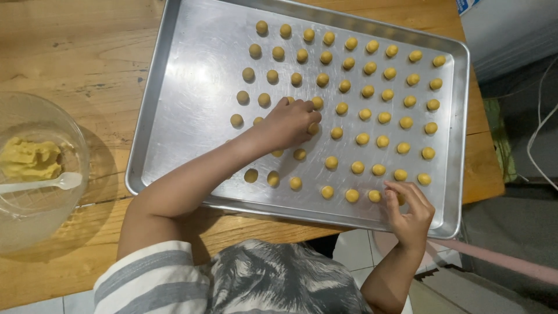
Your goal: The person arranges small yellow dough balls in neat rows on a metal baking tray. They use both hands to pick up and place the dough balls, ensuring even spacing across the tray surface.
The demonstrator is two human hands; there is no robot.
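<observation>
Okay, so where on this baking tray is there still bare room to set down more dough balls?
The tray is bare along its left side, between the left rim and the first dough balls, widest at the upper left. The right two-thirds is crowded with rows. The left hand covers the middle; the right hand rests at the near rim. The bowl fills the table's left.

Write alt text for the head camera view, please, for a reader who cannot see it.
A left hand presses on small yellow dough balls set in rows on a metal baking tray, while the right hand touches a ball at the tray's near edge. A glass bowl with dough and a white spoon stands on the wooden table.
</observation>
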